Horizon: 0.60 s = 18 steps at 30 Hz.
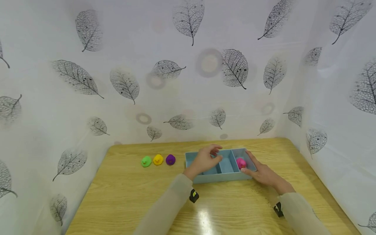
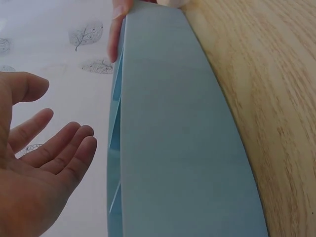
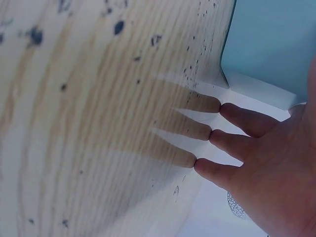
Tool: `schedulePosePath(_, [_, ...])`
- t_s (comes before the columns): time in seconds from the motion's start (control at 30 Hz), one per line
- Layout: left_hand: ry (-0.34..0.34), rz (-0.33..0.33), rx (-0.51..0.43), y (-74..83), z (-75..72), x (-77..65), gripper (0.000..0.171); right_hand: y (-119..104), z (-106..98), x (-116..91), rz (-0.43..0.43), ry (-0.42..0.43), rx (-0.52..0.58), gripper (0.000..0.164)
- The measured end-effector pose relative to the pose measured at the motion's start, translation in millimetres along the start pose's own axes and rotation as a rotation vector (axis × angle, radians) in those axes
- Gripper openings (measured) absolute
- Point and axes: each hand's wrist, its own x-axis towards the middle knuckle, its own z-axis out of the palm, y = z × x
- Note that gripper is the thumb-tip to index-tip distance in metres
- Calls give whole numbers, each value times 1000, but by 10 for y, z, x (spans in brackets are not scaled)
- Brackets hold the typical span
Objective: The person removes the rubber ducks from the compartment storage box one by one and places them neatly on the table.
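A light blue divided box point(image 1: 223, 177) sits on the table, a pink rubber duck point(image 1: 241, 163) in its rightmost compartment. My left hand point(image 1: 205, 160) is over the box's left part, fingers loosely bent and holding nothing. In the left wrist view that hand point(image 2: 47, 153) appears palm and fingertips beside the long wall. My right hand point(image 1: 262, 173) holds the box's right end, thumb over the front rim near the duck and index finger along the end wall. The right wrist view shows three fingers point(image 3: 237, 143) spread, tips at the table surface beside the box.
Left of the box, a green duck point(image 1: 146, 161), a yellow duck point(image 1: 158, 159) and a purple duck point(image 1: 170, 159) stand in a row on the wooden table point(image 1: 123, 195). A white leaf-patterned sheet point(image 1: 188, 98) hangs behind the table and along both sides.
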Motion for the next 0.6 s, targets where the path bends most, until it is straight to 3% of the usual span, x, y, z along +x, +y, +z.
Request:
schedulePosePath(0.4, [-15, 8, 11, 1, 179, 112, 40, 5, 8, 2, 9, -12, 4, 92])
schedulePosePath(0.6, [-31, -30, 19, 33, 275, 174, 42, 18, 8, 10, 8, -12, 9, 92])
